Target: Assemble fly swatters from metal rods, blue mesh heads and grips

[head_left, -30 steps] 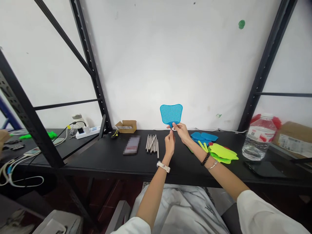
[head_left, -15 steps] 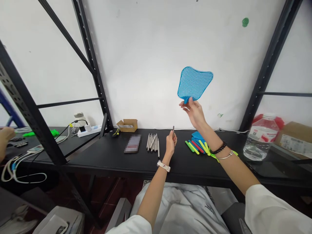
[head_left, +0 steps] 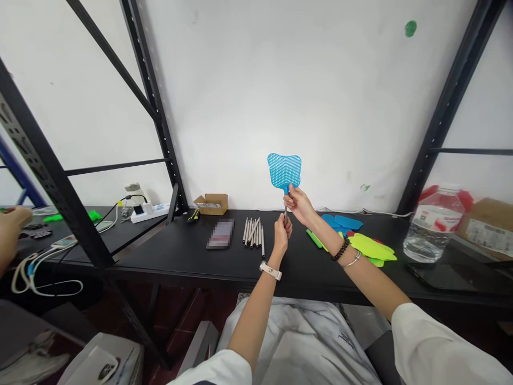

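Right hand (head_left: 300, 205): grip holds blue mesh head (head_left: 285, 170) by its base. Left hand (head_left: 281, 233): grip encloses metal rod (head_left: 286, 214) below.

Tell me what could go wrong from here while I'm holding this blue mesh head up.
The blue mesh head might twist or slip, since the right hand grips it low, by its narrow neck. The metal rod could turn in the left hand. The loose rods on the table may roll if bumped.
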`<state>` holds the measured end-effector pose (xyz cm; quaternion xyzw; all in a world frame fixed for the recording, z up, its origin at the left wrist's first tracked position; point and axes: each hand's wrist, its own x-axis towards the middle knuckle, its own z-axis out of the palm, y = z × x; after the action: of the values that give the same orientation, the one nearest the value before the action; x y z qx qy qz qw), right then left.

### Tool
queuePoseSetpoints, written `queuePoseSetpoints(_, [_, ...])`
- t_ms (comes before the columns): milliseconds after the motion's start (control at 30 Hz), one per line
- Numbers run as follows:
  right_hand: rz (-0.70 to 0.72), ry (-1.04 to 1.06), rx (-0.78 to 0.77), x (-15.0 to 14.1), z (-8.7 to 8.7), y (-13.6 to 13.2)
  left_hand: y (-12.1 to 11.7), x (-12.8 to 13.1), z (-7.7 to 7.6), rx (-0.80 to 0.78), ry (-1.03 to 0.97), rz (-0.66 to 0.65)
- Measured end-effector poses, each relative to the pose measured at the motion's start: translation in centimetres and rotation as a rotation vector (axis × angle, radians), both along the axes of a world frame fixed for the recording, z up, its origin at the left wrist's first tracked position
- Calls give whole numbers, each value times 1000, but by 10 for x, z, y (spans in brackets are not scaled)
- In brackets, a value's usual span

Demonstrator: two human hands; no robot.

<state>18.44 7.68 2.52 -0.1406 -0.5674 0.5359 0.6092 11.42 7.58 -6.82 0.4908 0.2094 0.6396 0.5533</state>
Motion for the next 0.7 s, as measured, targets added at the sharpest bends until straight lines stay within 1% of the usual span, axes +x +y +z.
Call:
queuePoseSetpoints(133, [-23,51,43,-1,-6,3,2,0,-1,-11,-12,-3])
queuePoseSetpoints(233, [-21,17,85,-3,-9,6,3,0,-1,-19,-18,-1])
queuePoseSetpoints(500, [-59,-79,114,-11,-4,5,3,-1,0,-44,-32,16])
queuePoseSetpoints(700, [-86,-91,116,-7,-6,5,1,-1,1,-38,-18,-2])
